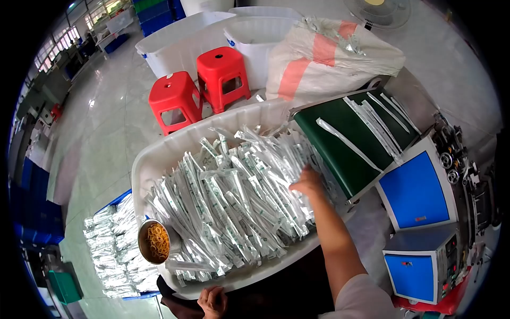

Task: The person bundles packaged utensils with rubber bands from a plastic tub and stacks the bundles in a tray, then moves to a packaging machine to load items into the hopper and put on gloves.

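A large white tub [146,159] is heaped with long, thin, clear-wrapped packets [228,207] that have green print on them. At the right side of the heap, my right hand [309,182] lies on the packets with thumb and forefinger apart; its other fingers are hidden. Just outside the tub's near rim, my left hand [212,302] has its fingers curled in, and I cannot see what they hold, if anything. A metal cup [144,243] of yellow-brown rubber bands [158,243] sits at the tub's left corner.
A green conveyor belt [332,154] carrying several packets reaches the tub's right edge, beside blue-panelled machinery [417,189]. Two red stools [220,69], white bins [186,42] and a woven sack [297,64] stand beyond. Stacked packets [114,250] lie at left.
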A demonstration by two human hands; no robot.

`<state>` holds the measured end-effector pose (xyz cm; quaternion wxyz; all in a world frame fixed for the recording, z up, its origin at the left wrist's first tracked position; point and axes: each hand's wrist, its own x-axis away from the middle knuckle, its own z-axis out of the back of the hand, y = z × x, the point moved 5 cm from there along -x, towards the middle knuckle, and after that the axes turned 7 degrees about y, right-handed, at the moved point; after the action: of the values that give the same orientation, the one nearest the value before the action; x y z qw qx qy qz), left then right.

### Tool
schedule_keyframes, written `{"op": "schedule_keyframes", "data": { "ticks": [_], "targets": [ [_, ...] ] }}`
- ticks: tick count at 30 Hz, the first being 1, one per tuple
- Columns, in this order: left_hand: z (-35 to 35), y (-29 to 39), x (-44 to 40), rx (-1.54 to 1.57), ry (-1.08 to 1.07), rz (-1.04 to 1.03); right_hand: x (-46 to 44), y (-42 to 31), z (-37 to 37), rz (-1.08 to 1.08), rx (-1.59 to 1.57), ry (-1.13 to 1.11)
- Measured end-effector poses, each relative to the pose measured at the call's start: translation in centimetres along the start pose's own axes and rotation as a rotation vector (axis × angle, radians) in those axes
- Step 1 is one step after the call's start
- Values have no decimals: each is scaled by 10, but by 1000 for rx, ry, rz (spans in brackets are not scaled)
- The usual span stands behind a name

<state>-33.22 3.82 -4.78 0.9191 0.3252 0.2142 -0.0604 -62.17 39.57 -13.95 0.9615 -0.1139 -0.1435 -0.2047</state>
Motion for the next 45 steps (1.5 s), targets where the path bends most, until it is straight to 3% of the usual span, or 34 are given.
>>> {"op": "schedule_keyframes", "data": {
  "ticks": [3,7,9,12,15,16,18,19,21,23,26,27,29,31,33,35,37,38,41,45],
  "targets": [
    [-5,-1,-2,6,46,-10,33,-32,2,127,180,242],
    [-3,-7,3,33,23,6,15,-1,-12,-92,-223,168],
    [-2,-9,6,41,26,-23,25,-8,-6,-162,-215,143],
    [-2,-10,7,57,31,-9,39,-34,-4,-32,41,194],
    [-1,-9,6,65,41,15,62,-51,-10,288,221,348],
    [0,-7,6,76,43,-1,65,-51,-10,294,224,347],
    [1,-7,5,80,50,-40,66,-35,0,19,-28,414],
    [2,-8,6,76,53,-37,58,-31,-1,25,-29,412],
    [2,-9,7,94,40,-38,36,-23,-12,-75,-60,149],
    [4,-6,4,103,77,-52,43,-29,2,-40,-46,228],
    [-2,-16,-3,171,-10,194,65,-44,31,75,-122,3],
    [-5,-19,-5,230,-47,368,65,-39,30,54,-358,-5],
    [-16,-10,-23,551,-59,584,74,-33,39,4,-644,-229],
    [-49,-6,-32,969,-108,683,89,-26,44,35,-656,-155],
    [-77,12,-54,1126,-320,770,135,-28,74,151,-672,-9],
    [-108,13,-73,1037,-193,629,179,-38,81,176,-705,-147],
    [-124,7,-99,1104,61,472,202,-37,60,386,-621,-17],
    [-126,3,-108,1099,63,468,220,-44,58,375,-513,-12],
    [-124,1,-124,1467,-268,568,270,-66,47,487,-387,57],
    [-90,-13,-124,1594,-210,524,290,-88,33,557,-570,-46]
  ]
}}
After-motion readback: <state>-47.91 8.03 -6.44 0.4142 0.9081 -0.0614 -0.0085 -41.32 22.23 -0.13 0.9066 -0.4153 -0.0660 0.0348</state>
